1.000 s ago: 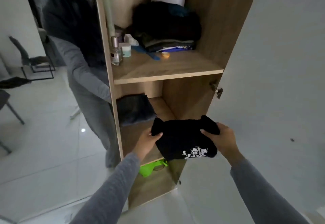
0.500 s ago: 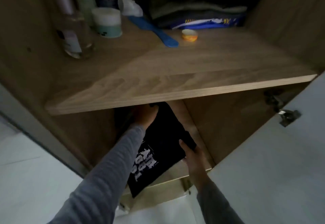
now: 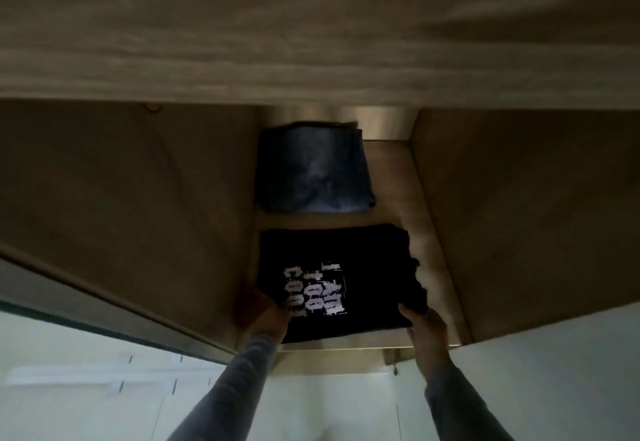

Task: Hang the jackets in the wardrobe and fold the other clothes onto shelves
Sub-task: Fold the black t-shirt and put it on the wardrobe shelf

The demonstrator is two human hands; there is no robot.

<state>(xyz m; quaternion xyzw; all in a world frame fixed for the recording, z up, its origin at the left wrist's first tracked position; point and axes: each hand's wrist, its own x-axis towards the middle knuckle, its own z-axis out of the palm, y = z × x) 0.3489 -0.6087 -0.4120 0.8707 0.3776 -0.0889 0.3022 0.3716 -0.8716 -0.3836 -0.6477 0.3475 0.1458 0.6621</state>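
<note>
The folded black shirt (image 3: 346, 260) lies flat at the front of the lower shelf (image 3: 434, 267), just in front of a folded blue-grey garment (image 3: 311, 170). I see the left hand (image 3: 266, 312) at its front-left corner and the right hand (image 3: 424, 328) at its front-right. In this dim light I cannot tell whether the fingers pinch or lie spread.

Exposure inside the wardrobe compartment is low, and detail is grainy and soft throughout. The brightest area is the pale floor (image 3: 86, 388) along the bottom edge of the view, close to overexposure. Light enters from the open front: the right side of the lower shelf (image 3: 433, 267) and a strip of the back panel (image 3: 381, 125) show a weak sheen. The underside of the upper shelf (image 3: 311, 24) is smeared by motion blur. The white print on the black shirt (image 3: 363, 257) is blurred and illegible. The left hand (image 3: 266, 309) and right hand (image 3: 424, 328) are underexposed; finger positions cannot be resolved. Straight edges bow toward the corners.
</note>
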